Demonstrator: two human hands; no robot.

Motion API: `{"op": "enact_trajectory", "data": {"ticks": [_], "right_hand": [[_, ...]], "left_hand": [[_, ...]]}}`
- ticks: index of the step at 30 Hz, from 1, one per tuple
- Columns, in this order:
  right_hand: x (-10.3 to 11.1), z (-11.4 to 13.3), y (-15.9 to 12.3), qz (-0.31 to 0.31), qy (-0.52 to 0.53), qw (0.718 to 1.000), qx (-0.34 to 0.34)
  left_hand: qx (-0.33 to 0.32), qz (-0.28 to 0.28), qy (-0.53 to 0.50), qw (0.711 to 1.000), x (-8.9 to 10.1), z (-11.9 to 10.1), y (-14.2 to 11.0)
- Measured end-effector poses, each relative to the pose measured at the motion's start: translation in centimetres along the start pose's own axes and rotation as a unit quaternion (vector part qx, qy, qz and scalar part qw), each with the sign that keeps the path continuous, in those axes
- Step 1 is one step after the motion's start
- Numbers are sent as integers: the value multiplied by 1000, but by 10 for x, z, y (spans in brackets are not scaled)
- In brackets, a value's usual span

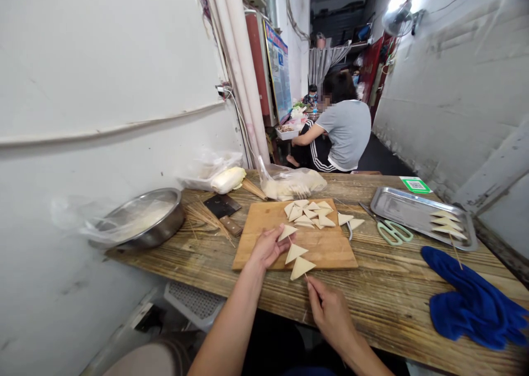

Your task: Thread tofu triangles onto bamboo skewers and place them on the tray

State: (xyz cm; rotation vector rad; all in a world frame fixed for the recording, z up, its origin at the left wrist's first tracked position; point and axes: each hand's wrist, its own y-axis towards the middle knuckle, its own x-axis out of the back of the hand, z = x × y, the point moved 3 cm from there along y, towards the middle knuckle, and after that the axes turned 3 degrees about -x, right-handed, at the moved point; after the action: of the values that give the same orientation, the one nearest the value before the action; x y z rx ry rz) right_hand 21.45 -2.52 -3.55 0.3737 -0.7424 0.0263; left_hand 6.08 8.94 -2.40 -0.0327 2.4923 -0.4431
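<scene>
In my right hand is the lower end of a thin wooden skewer, pinched between thumb and fingers. Three pale triangular tofu slices are threaded along it, slightly apart. My left hand grips the uppermost tofu triangle at the skewer's far end, fingers partly hidden behind it. Both hands are over the front part of a wooden cutting board. A pile of loose tofu triangles lies at the board's back right, with a couple more on the table beside it.
Left of the board are a cleaver, loose skewers and a steel basin. Scissors, a metal tray with a filled skewer, and a blue cloth lie right. A person sits beyond the table.
</scene>
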Motion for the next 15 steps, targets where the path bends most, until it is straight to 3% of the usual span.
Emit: {"op": "enact_trajectory", "data": {"ticks": [5,15], "right_hand": [[0,2,0,0,6,1000,6],[2,3,-1,-2,-20,1000,4]], "left_hand": [[-1,-20,-49,999,-5,4,1],[7,-23,-35,999,0,4,-3]]}}
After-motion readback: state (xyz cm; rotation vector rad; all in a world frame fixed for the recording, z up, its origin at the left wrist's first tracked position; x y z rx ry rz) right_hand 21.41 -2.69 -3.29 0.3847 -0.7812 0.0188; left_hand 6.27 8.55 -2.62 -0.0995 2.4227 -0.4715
